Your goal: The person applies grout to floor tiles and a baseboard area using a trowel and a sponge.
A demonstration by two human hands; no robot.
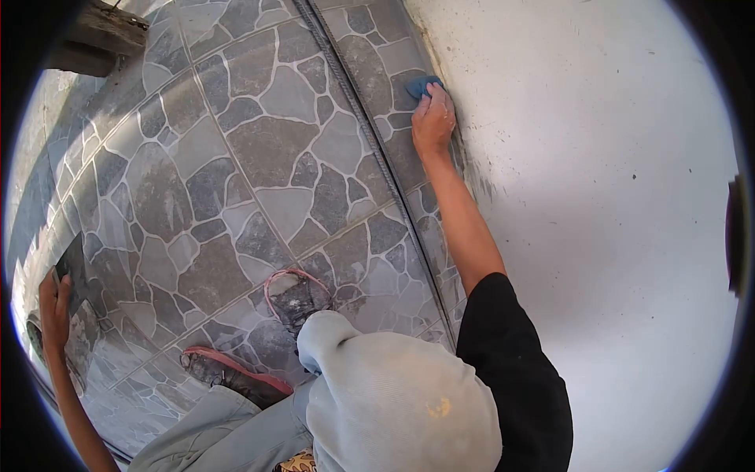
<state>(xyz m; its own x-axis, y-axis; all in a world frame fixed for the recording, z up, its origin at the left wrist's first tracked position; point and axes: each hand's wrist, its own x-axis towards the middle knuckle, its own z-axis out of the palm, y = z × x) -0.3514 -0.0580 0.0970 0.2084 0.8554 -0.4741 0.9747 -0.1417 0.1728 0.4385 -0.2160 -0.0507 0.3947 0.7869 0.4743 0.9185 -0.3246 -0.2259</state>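
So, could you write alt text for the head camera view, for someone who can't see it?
A person's right hand holds a blue pad at the foot of a white wall, beside a stone-patterned floor. Far to the other side, the left hand holds a dark flat tool.

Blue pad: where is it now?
Head view, near the top, just right of centre: the blue pad is in the right hand, by the foot of the white wall.
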